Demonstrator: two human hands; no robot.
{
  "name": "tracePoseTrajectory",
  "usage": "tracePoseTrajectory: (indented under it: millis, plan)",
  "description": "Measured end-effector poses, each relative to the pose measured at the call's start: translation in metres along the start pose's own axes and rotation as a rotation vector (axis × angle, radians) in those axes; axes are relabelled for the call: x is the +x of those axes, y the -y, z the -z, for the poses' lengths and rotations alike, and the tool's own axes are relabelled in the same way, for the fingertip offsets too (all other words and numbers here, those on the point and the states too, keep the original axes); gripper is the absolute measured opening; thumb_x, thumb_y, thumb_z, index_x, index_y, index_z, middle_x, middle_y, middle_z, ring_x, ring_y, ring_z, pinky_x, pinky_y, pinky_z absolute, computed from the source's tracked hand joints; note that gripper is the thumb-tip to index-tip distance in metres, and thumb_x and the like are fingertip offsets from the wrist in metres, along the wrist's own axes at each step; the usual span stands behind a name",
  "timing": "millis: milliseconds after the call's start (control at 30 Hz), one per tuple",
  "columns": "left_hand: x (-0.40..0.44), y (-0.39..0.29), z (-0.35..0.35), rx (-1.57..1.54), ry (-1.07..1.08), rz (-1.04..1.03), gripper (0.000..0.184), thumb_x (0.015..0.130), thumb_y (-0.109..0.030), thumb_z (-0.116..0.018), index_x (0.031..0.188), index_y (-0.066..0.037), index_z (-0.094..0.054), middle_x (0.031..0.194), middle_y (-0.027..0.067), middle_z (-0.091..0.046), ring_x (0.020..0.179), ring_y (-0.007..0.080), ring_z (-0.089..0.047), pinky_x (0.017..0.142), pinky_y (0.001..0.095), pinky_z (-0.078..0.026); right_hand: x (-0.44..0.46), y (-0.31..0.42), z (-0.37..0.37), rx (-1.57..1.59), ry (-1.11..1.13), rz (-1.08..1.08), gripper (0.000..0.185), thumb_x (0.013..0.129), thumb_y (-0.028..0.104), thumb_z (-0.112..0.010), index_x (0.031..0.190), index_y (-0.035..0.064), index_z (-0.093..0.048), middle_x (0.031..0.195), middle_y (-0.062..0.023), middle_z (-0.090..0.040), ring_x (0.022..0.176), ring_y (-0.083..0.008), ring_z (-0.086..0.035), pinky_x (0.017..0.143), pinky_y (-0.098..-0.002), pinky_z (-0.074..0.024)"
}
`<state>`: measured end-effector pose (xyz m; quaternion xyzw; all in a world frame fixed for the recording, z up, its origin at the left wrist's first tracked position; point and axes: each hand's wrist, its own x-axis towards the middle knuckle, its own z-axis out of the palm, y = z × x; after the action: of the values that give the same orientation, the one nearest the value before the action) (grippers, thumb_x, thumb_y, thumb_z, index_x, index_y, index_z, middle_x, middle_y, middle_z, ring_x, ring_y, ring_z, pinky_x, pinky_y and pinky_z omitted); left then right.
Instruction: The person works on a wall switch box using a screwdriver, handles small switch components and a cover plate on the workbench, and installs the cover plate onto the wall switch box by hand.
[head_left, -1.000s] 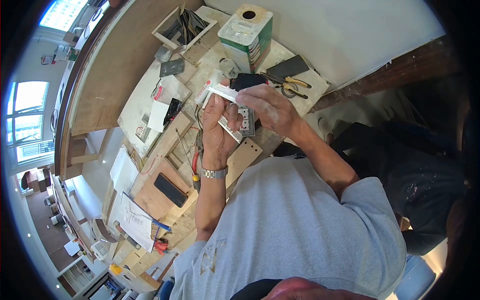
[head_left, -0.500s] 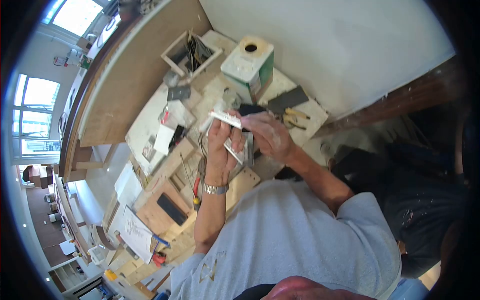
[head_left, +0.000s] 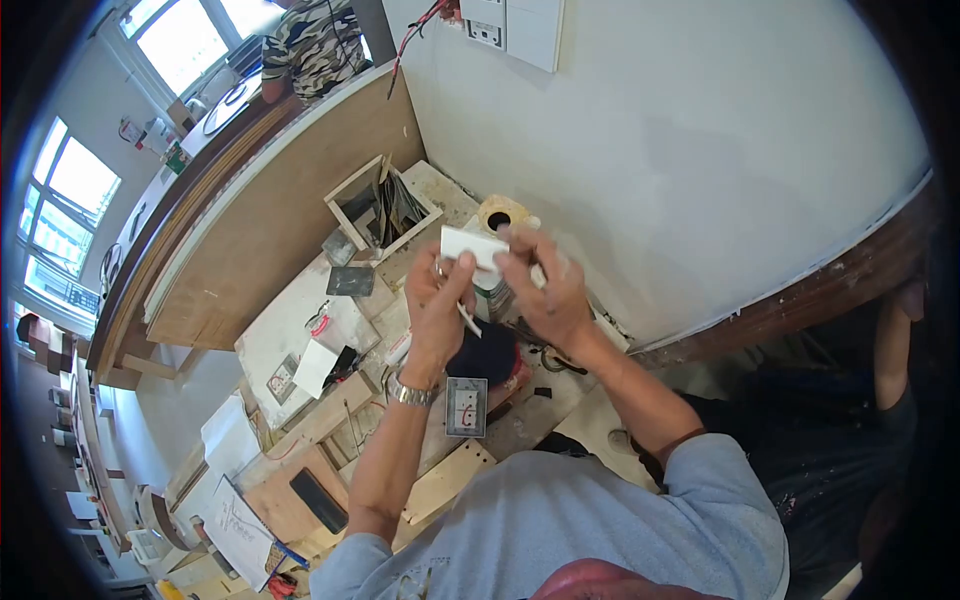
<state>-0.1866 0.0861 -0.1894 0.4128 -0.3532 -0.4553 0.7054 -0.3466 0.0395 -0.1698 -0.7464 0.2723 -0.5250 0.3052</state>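
Up in front of me, a white rectangular plate (head_left: 472,246) is held with its broad face showing. My left hand (head_left: 437,300), with a metal watch at the wrist, has its thumb pressed on the plate's lower left part. A second thin white piece (head_left: 468,320) pokes out below the left fingers. The fingers of my right hand (head_left: 552,292) are bent at the plate's right end; they are slightly blurred and seem to pinch it. Below the hands, a grey box (head_left: 466,407) with red wire inside lies on the bench.
The littered bench (head_left: 285,325) carries a wooden box of dark strips (head_left: 385,205), a dark slab (head_left: 351,281), a black phone-like block (head_left: 318,500) and a sheet with drawings (head_left: 236,530). Wall sockets (head_left: 486,25) and loose wires are above. A person in camouflage (head_left: 315,50) is beyond the partition.
My hands have lifted, and the plate has turned from edge-on to face-on. The camera has tilted up, bringing the wall sockets and another person into view. The grey box is now uncovered.
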Motion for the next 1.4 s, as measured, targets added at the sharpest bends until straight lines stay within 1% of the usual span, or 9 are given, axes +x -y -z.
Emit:
tracePoseTrajectory:
  millis: [133,233,367,500,600,667,933,1233,1400]
  plan:
    - [0.076,-0.033,-0.01,0.003,0.137,-0.042,0.024,0.106,-0.027,-0.066,0.112,-0.005,-0.06,0.065,-0.0033,-0.054,0.052,0.006,-0.048,0.047,0.0229,-0.037,0.071,0.01,0.038,-0.243,-0.098,0.299,0.03,0.094,-0.001,-0.071,0.124,0.001,-0.066,0.106,-0.015,-0.071,0.083,-0.0231,-0.07,0.075,-0.0344,-0.0582]
    - [0.146,-0.059,-0.024,-0.121,0.187,-0.055,0.02,0.107,-0.026,-0.065,0.11,-0.006,-0.059,0.079,0.0002,-0.059,0.054,0.0077,-0.047,0.049,0.0244,-0.037,0.09,0.036,0.097,-0.495,-0.285,0.581,0.039,0.088,-0.013,-0.071,0.124,0.0019,-0.068,0.114,-0.0121,-0.074,0.096,-0.0249,-0.071,0.08,-0.0333,-0.0584]
    - [0.238,-0.081,-0.045,-0.233,0.272,-0.062,0.016,0.105,-0.023,-0.067,0.112,-0.01,-0.059,0.103,0.0075,-0.068,0.06,0.0091,-0.048,0.052,0.0249,-0.039,0.037,0.068,0.185,-0.714,-0.489,0.682,0.036,0.09,-0.017,-0.062,0.126,-0.0109,-0.063,0.115,-0.0244,-0.07,0.102,-0.0327,-0.07,0.087,-0.0378,-0.06]
    - [0.29,-0.089,-0.07,-0.3,0.298,-0.06,0.022,0.103,-0.017,-0.07,0.12,-0.009,-0.059,0.106,0.011,-0.071,0.062,0.0098,-0.049,0.053,0.0246,-0.039,-0.017,0.037,0.221,-0.891,-0.74,0.617,0.034,0.091,-0.013,-0.064,0.125,-0.0112,-0.062,0.114,-0.0242,-0.069,0.101,-0.0319,-0.069,0.09,-0.0433,-0.0578]
    - [0.302,-0.097,-0.09,-0.104,0.197,-0.132,0.024,0.103,-0.017,-0.07,0.122,-0.009,-0.058,0.101,0.0113,-0.071,0.061,0.0098,-0.05,0.053,0.0246,-0.04,-0.033,0.013,0.225,-1.064,-0.692,0.475,0.03,0.091,-0.008,-0.068,0.121,-0.0052,-0.063,0.11,-0.0194,-0.069,0.1,-0.0306,-0.068,0.088,-0.0444,-0.0551]
    - [0.307,-0.097,-0.102,-0.048,0.176,-0.16,0.028,0.103,-0.018,-0.071,0.124,-0.008,-0.056,0.097,0.0111,-0.071,0.061,0.0099,-0.052,0.053,0.0247,-0.042,-0.038,-0.001,0.224,-1.362,-0.437,0.473,0.027,0.091,-0.007,-0.068,0.117,0.002,-0.065,0.112,-0.0149,-0.069,0.097,-0.0298,-0.068,0.083,-0.0419,-0.0532]
    - [0.295,-0.082,-0.14,0.269,-0.057,-0.548,0.039,0.104,-0.023,-0.07,0.133,-0.004,-0.053,0.078,0.0056,-0.066,0.054,0.0095,-0.052,0.05,0.0255,-0.044,-0.047,-0.008,0.224,-1.131,-0.496,0.543,0.02,0.095,-0.006,-0.061,0.113,0.0028,-0.065,0.114,-0.0151,-0.07,0.099,-0.0296,-0.067,0.088,-0.0444,-0.0533]
    - [0.291,-0.095,-0.122,0.449,0.198,-0.543,0.077,0.093,-0.028,-0.085,0.144,0.009,-0.041,0.091,0.0076,-0.064,0.061,0.0059,-0.056,0.05,0.0215,-0.044,-0.052,-0.028,0.238,-1.049,-0.463,0.727,0.018,0.097,0.0,-0.052,0.114,0.0034,-0.058,0.115,-0.0165,-0.065,0.093,-0.0273,-0.068,0.09,-0.047,-0.0523]
    - [0.304,-0.101,-0.115,0.426,0.203,-0.488,0.084,0.086,-0.022,-0.091,0.145,0.008,-0.039,0.083,0.0045,-0.065,0.057,0.0072,-0.056,0.045,0.0219,-0.043,-0.046,-0.032,0.239,-1.055,-0.511,0.826,0.017,0.097,0.003,-0.049,0.111,0.0029,-0.057,0.114,-0.0186,-0.063,0.085,-0.0255,-0.068,0.087,-0.045,-0.0519]
